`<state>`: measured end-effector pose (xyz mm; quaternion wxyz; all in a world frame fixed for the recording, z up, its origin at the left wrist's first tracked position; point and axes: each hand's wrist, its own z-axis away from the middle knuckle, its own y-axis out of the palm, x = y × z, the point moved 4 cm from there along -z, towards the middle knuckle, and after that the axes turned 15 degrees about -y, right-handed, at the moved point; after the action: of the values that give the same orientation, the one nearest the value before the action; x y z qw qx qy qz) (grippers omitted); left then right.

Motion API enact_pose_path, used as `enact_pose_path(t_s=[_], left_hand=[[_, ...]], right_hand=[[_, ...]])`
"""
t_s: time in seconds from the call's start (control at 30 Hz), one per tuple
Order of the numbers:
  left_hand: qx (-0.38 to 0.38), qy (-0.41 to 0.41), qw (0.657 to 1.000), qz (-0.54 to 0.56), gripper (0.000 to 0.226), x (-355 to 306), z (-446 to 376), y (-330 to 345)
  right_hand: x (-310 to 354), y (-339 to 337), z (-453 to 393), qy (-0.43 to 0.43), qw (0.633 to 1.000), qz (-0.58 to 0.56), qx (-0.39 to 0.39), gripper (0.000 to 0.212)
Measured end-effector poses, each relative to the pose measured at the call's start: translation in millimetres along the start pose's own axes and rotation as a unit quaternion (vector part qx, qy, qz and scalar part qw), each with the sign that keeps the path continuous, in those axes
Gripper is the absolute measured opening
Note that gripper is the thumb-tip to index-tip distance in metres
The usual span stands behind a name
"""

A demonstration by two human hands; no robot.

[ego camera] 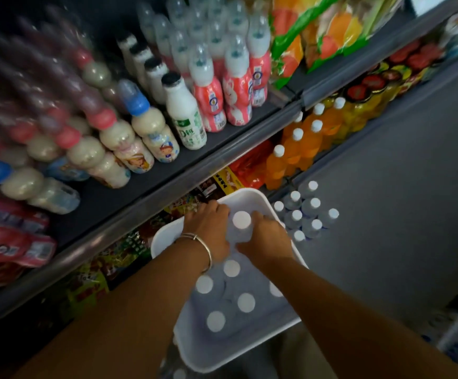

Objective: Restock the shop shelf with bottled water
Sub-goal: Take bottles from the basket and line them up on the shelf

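A white plastic bin (165, 233) sits below me, holding several clear water bottles with white caps. One water bottle (241, 220) stands near the bin's far end, and both hands wrap around it: my left hand (208, 228), with a metal bangle on the wrist, on its left side and my right hand (267, 237) on its right. More capped bottles (232, 295) stand in the bin's near half. A group of water bottles (304, 212) stands on the grey floor just right of the bin, by the lowest shelf.
The shelf (146, 187) above carries milk drinks and baby-bottle shaped drinks. Orange soda bottles (293, 149) and jars fill the lower shelf to the right. Snack packets (118, 250) lie on the bottom shelf left of the bin. Grey floor (400, 201) spreads right.
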<state>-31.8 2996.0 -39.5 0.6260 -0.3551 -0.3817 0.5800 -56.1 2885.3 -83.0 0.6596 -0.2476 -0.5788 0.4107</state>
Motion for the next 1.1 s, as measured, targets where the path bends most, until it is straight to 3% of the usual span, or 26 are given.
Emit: enact_pose_path(t_s=[0.2,0.47,0.57,0.67,0.8,1.0,1.1], left_hand=[[-0.014,0.024,0.998,-0.052,0.049,0,51,-111],[-0.091,0.117,0.987,0.066,0.036,-13,165,-329],[-0.153,0.120,0.979,0.061,0.035,-11,212,-411],[-0.220,0.127,0.965,0.065,0.039,-4,260,-490],[-0.308,0.134,0.938,0.085,0.038,8,317,-586],[-0.386,0.135,0.902,0.137,0.034,26,361,-693],[-0.409,0.116,0.895,0.135,0.033,31,359,-731]], right_hand=[[53,-126,21,-0.054,0.990,-0.110,-0.062,0.045],[171,-357,73,-0.186,0.951,-0.207,-0.136,0.053],[217,-441,96,-0.210,0.932,-0.232,-0.182,0.051],[264,-523,121,-0.246,0.908,-0.239,-0.241,0.027],[323,-622,152,-0.297,0.876,-0.234,-0.300,0.022],[397,-732,173,-0.373,0.821,-0.258,-0.346,0.025],[427,-769,157,-0.413,0.800,-0.273,-0.338,0.038]])
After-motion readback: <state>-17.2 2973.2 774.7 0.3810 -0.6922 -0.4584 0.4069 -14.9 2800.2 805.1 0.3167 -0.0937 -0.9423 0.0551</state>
